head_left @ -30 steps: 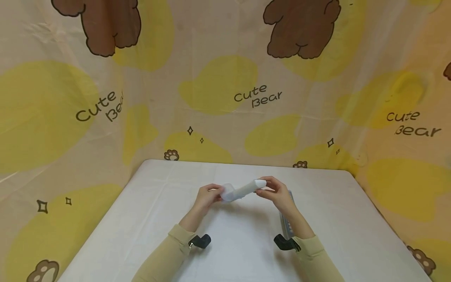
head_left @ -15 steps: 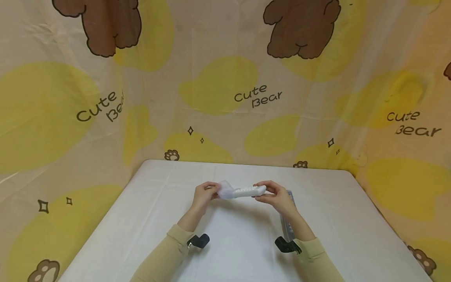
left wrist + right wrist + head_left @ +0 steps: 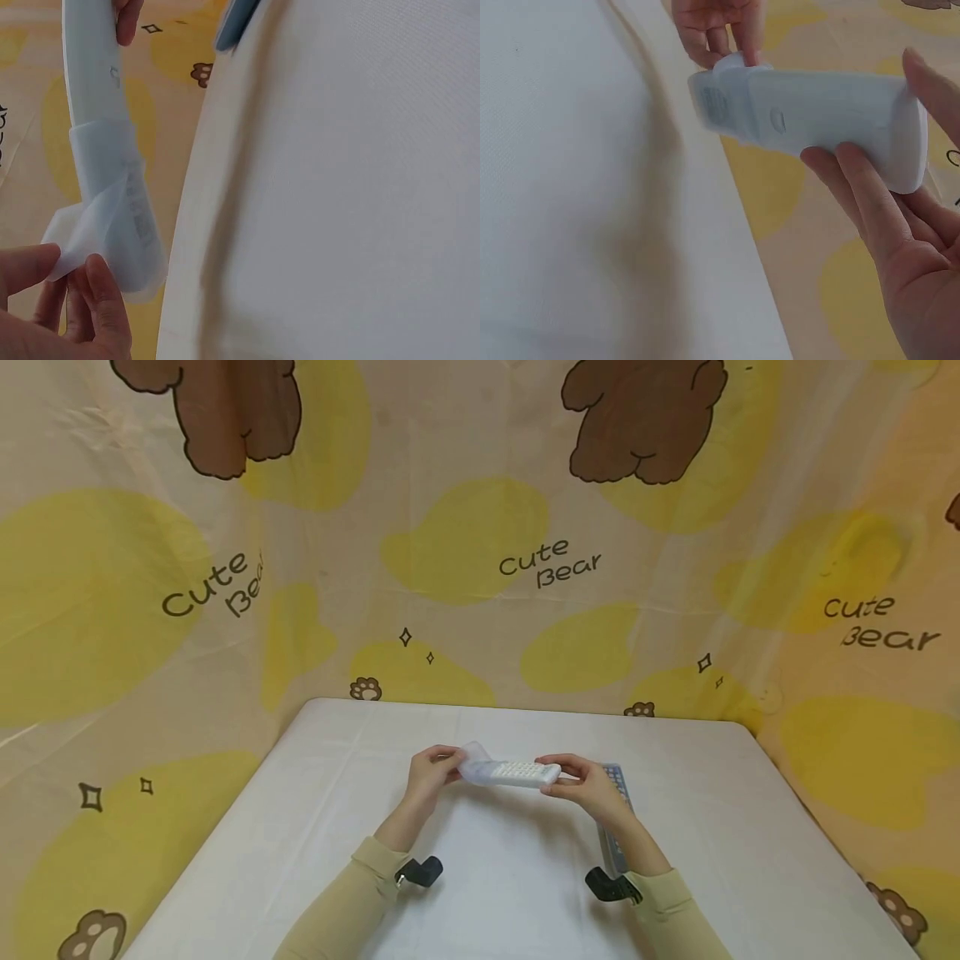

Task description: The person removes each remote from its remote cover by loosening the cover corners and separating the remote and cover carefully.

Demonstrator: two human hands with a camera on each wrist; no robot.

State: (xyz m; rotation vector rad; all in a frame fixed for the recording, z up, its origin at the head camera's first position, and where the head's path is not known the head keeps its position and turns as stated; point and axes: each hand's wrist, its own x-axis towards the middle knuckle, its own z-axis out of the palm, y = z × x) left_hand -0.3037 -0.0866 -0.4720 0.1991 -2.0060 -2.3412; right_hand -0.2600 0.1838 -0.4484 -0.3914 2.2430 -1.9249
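A white remote control [image 3: 521, 772] is held up over the table, its rows of buttons facing up in the head view. A thin translucent sleeve [image 3: 112, 202] covers its left end, with a loose flap sticking out. My left hand [image 3: 427, 781] pinches that flap between thumb and fingers. At the bare end, my right hand [image 3: 594, 789] grips the remote, thumb on one edge and fingers on the other. The right wrist view shows the smooth back of the remote [image 3: 832, 109] with an oval mark.
A grey-blue slab with a grid of keys [image 3: 617, 777] lies on the white table [image 3: 510, 893], partly hidden by the right hand and forearm. Behind the table hangs a yellow-patterned cloth [image 3: 465, 543] printed with bears.
The remote has turned from a slant to nearly level, bringing its buttons into view. Its right end has come down with the right hand; the left hand has shifted slightly left with the flap.
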